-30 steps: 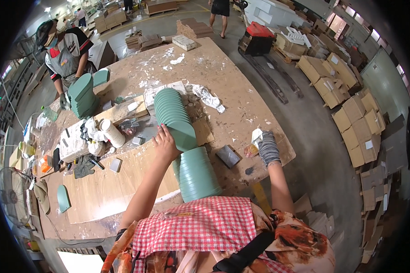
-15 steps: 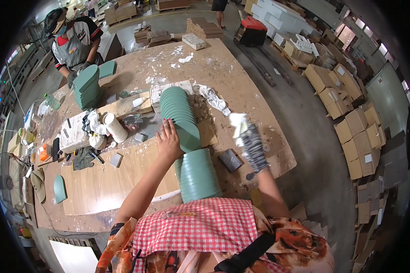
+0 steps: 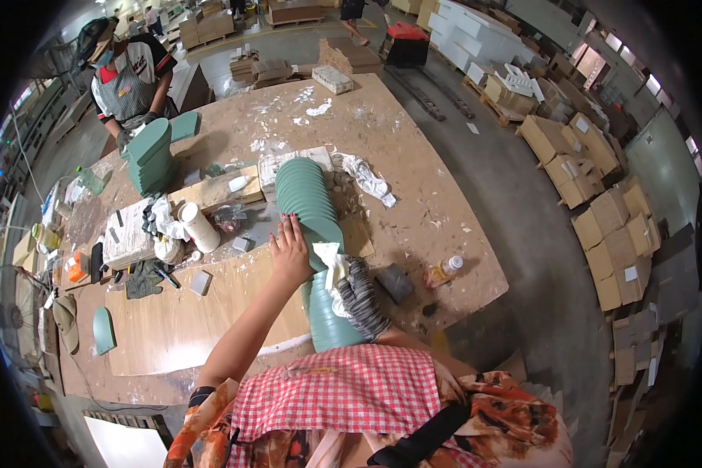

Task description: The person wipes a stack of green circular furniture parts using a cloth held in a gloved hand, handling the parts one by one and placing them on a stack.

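A row of overlapping green round-ended panels leans away from me along the table. My left hand, bare, lies with its fingers stretched out on the nearest panel of that row. Closer to me is a second stack of green panels, partly covered by my right arm and hand. My right hand, in a grey striped knit glove, is closed around a crumpled white cloth. The cloth hangs over the place where the two green groups meet, touching or just above the panels; which one I cannot tell.
Right of my gloved hand are a dark grey block and an amber bottle with a white cap. A white rag lies beyond. To the left stand a white roll and a co-worker beside more green panels.
My right hand has swung left with the cloth, from over the bare table to the green panels, uncovering the bottle. My left hand stays nearly in place. The red-topped pallet truck has shifted left.
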Demonstrator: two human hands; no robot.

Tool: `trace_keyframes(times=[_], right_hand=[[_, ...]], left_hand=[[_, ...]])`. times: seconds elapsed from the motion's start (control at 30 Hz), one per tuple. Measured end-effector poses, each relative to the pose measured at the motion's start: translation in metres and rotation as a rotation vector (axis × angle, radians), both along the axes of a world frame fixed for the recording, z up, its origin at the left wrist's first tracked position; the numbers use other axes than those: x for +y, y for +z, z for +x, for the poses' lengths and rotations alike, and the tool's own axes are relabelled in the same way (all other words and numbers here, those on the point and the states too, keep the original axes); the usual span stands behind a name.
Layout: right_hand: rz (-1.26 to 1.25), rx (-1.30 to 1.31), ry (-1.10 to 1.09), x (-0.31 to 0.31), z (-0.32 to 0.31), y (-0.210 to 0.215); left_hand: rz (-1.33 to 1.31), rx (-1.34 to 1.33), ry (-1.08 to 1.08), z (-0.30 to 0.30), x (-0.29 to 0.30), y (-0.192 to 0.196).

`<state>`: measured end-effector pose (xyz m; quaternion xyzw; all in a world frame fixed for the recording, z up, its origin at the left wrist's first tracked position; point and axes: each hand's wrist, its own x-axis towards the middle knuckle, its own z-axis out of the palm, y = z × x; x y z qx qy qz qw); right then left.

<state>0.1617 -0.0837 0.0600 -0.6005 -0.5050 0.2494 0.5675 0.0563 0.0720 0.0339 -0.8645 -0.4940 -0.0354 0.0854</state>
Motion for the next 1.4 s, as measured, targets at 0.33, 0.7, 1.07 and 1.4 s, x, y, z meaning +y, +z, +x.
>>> trace_keyframes(times=[0.33, 0.7, 1.07, 1.4], right_hand=[[-0.052, -0.489, 0.069, 0.026, 0.007, 0.034], [-0.038, -0.433, 0.092, 0.026, 0.005, 0.032], [0.02, -0.437, 0.083, 0.022, 0.005, 0.044], [0.03, -0.404, 0.078, 0.024, 0.004, 0.031]], left_hand=[[-0.11, -0.127, -0.026, 0.003, 0.005, 0.009], [-0.204, -0.323, -0.2, 0.011, 0.046, 0.035], [-0.139, -0.28, -0.193, 0.014, 0.045, 0.028], [-0.045, -0.244, -0.2, 0.012, 0.046, 0.017]])
